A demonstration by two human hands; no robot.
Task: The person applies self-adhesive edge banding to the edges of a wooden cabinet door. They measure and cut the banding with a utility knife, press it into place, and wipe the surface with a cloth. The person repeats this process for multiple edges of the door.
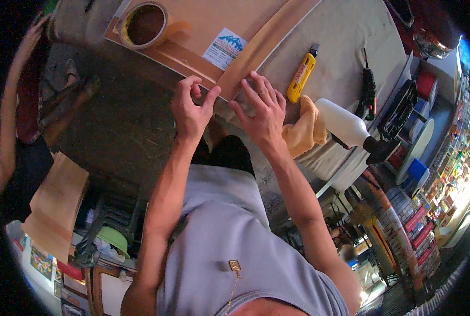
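While both hands worked at the bench edge, the left hand [190,108] pinched the near end of a tan strip [256,52] between thumb and forefinger. Right hand [261,113] lay open, fingers spread flat on the strip's end. Nearby sat a yellow knife [301,78], tape roll [143,24], orange cloth [306,131] and white bottle [345,124].

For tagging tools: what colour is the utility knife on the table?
Yellow, with a black tip; the utility knife shows best in the head view.
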